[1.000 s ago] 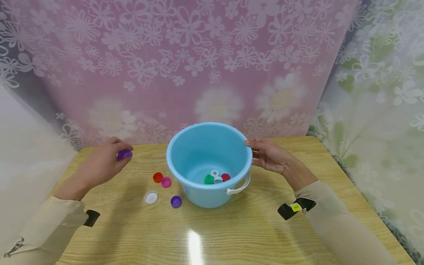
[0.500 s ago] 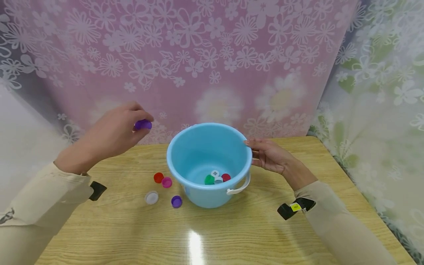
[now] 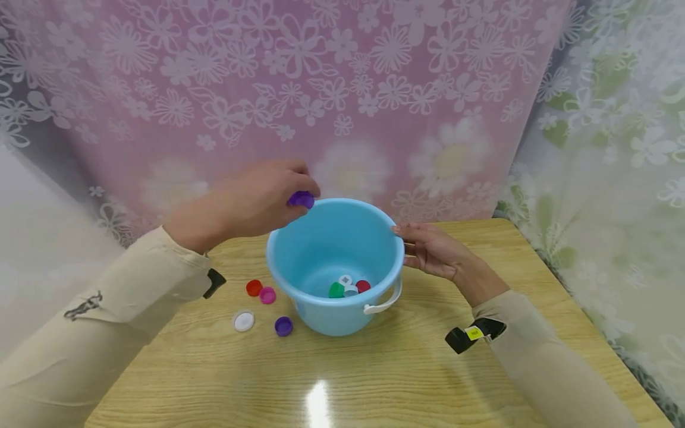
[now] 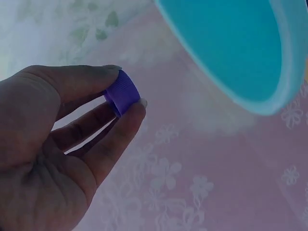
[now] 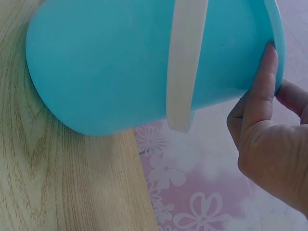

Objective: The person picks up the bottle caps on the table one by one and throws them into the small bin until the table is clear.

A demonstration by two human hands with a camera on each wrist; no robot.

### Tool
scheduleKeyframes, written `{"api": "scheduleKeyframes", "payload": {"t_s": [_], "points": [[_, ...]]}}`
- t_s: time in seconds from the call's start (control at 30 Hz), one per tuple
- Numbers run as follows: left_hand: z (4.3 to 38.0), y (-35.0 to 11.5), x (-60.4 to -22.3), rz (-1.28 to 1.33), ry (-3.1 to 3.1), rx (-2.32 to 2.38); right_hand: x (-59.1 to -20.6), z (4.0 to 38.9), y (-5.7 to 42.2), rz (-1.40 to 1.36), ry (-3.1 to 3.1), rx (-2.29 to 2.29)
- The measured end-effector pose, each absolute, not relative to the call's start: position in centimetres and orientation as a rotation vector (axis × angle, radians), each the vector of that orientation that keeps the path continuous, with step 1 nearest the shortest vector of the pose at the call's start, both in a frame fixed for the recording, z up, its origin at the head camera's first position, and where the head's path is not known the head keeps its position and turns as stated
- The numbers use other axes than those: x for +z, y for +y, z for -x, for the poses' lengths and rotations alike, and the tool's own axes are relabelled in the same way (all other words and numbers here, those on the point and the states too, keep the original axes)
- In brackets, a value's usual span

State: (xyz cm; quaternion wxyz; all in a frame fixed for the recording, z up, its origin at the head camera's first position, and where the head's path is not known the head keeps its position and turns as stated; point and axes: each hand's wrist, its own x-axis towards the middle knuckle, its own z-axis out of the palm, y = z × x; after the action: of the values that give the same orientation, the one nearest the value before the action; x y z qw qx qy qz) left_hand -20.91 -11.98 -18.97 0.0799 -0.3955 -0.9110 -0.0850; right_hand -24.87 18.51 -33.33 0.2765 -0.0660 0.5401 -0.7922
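My left hand (image 3: 257,199) pinches a purple bottle cap (image 3: 302,200) between thumb and fingers, over the far left rim of a light blue bucket (image 3: 336,321). The cap's ridged side (image 4: 124,92) shows in the left wrist view. My right hand (image 3: 433,249) grips the bucket's right rim; in the right wrist view its fingers (image 5: 262,91) lie along the outer wall just under the lip. Inside the bucket lie a green cap (image 3: 336,290), a red cap (image 3: 363,286) and two whitish caps (image 3: 350,290).
Left of the bucket, a red cap (image 3: 254,288), a pink cap (image 3: 267,295), a white cap (image 3: 244,321) and another purple cap (image 3: 283,326) lie on the wooden table (image 3: 241,380). The bucket's white handle (image 3: 384,302) hangs at its right front. Flowered curtains (image 3: 342,89) stand behind and beside the table.
My left hand has lifted the purple cap and carried it right, from beyond the loose caps to the bucket's rim. The right hand stays at the rim.
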Motion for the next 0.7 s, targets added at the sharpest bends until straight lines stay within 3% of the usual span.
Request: {"api": "scheduleKeyframes", "payload": {"t_s": [0.7], "points": [[21.9, -8.1, -24.1, 1.383, -2.831, -0.228, -33.4, 24.7, 18.7, 0.180, 1.437, -2.134]]}}
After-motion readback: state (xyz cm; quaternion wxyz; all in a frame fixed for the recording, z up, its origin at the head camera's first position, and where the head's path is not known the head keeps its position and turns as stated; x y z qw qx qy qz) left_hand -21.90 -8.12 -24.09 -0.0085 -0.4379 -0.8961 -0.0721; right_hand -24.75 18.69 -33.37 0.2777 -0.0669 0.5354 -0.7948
